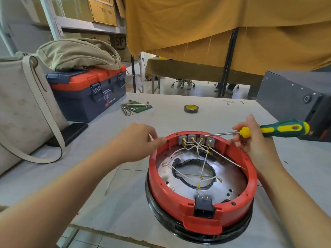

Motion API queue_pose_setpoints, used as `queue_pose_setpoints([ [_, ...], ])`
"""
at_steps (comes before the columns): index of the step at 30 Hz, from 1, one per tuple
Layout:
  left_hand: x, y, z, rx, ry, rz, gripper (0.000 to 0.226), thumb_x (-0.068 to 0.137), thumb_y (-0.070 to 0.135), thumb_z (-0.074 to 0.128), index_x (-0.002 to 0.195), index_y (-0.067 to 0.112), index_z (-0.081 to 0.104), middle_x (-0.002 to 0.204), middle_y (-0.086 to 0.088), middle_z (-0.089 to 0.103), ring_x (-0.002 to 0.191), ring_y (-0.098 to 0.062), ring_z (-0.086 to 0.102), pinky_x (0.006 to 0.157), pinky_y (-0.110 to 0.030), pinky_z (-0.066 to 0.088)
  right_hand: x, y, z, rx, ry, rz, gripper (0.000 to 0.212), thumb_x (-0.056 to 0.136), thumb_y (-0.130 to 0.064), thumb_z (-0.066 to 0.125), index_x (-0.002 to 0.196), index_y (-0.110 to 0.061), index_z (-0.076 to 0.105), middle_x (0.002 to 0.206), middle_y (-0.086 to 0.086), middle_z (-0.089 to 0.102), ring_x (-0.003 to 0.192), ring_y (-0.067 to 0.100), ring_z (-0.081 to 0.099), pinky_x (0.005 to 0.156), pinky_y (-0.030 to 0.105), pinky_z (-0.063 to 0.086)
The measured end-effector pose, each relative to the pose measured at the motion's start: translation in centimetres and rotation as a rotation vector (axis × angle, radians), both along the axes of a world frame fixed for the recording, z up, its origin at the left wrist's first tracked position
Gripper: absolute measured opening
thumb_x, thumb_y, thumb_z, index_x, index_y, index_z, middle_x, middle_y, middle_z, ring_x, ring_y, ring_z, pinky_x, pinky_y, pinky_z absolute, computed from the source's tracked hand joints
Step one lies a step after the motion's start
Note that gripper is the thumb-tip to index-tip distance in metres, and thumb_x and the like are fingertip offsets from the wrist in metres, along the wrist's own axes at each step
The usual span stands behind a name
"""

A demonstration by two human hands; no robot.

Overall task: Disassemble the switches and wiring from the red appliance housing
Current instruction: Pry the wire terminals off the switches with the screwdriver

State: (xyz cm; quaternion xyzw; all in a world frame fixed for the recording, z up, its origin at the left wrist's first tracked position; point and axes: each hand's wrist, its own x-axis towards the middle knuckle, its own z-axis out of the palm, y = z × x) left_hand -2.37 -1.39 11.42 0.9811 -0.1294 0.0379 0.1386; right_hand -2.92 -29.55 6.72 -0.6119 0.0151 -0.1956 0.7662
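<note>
The red housing (202, 178) sat upside down on the surface (100, 185), right in front of the person, its open ring facing up. And the action was all at the far wall: four grey switches (195, 140) ran in a row there, side by side, left to right, with white wires (204, 158) trailing from their brass terminals down across the shiny metal plate toward the near side.

The right hand (250, 136) was wrapped around the screwdriver (279, 130) near the base of its green and yellow handle, and the shaft lay almost level, pointing left, running along the same line as the switch row. Its tip reached the top of the third switch, so it came at the bank from the right end, not from above. That hand was clearly the nearer one to the switches.

The left hand (139, 140) was out at the other end, fingers loosely curled, fingertips touching the rim at the left of the row, steadying it by the look of things. Whether it pinched anything there, I couldn't tell.

My read: the prying had to go sideways along the row, with the left hand bracing against that push.
</note>
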Motion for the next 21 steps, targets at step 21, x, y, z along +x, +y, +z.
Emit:
queue_pose_setpoints([
  [21,3.4,-8.9,-3.8,0.216,-0.017,-0.214,0.104,0.066,0.089,0.027,0.134,0.01,0.033,0.138,-0.009,0.039,0.124,-0.03,0.038,0.101,-0.044,0.029,-2.7,0.3,0.1,0.178,0.023,-0.242,0.049,0.093,-0.054,0.047,0.067,-0.017,0.068,0.054,-0.003,0.055,0.05,0.009,0.051,0.057,0.026,0.052],
])
